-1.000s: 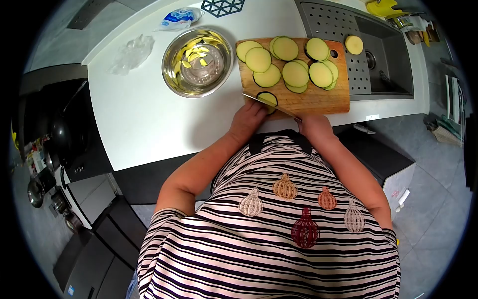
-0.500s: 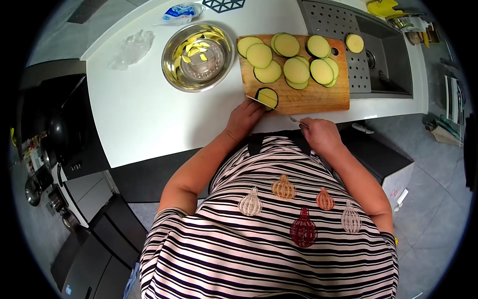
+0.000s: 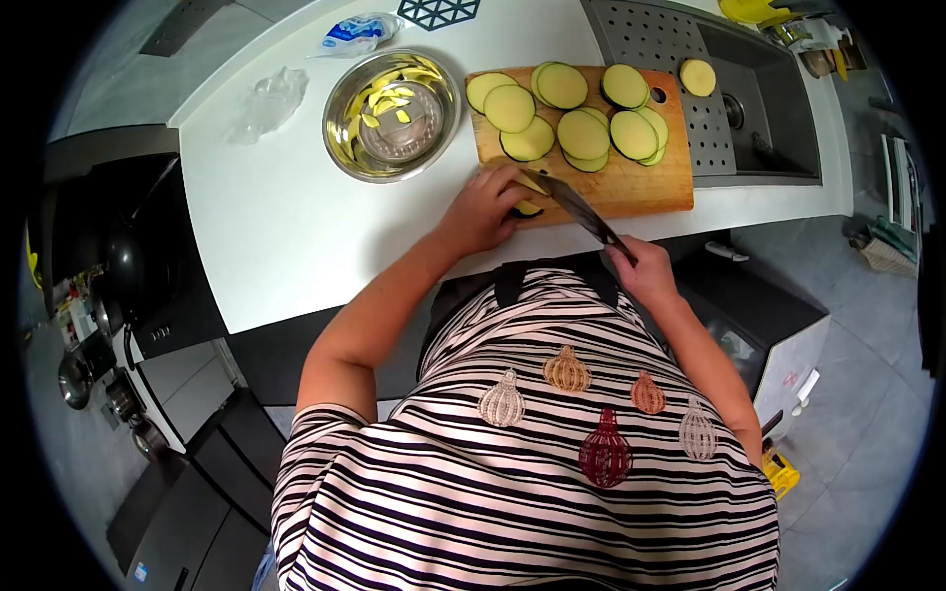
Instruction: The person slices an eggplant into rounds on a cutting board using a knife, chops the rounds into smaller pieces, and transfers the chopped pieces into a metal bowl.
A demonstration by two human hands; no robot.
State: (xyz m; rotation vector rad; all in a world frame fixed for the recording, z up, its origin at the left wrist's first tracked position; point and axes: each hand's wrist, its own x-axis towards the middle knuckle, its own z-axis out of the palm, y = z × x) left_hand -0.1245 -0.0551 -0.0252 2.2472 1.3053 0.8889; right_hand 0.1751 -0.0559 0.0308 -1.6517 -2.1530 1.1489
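Note:
My right hand (image 3: 642, 273) is closed round the handle of a kitchen knife (image 3: 583, 212), whose dark blade slants up and left over the cutting board (image 3: 631, 196). At the board's lower left corner, my left hand (image 3: 481, 211) has its fingers curled on a cut eggplant piece (image 3: 533, 181), close to the blade's tip. Another dark-edged piece (image 3: 528, 209) lies under those fingers, partly hidden. Round pale eggplant slices (image 3: 583, 135) with dark rims lie in overlapping groups across the upper board.
Left of the board stands a steel bowl (image 3: 340, 148) with small cut pieces inside. A clear plastic bag (image 3: 271, 101) and a blue-white packet (image 3: 358, 34) lie behind it. A thick round piece (image 3: 698, 78) sits on the perforated drainer (image 3: 711, 148) by the sink (image 3: 778, 108).
The knife has lifted from the slice and turned, its blade now showing broadside. My left hand has shifted up onto the board, over the cut slice. My right hand has moved slightly down and right.

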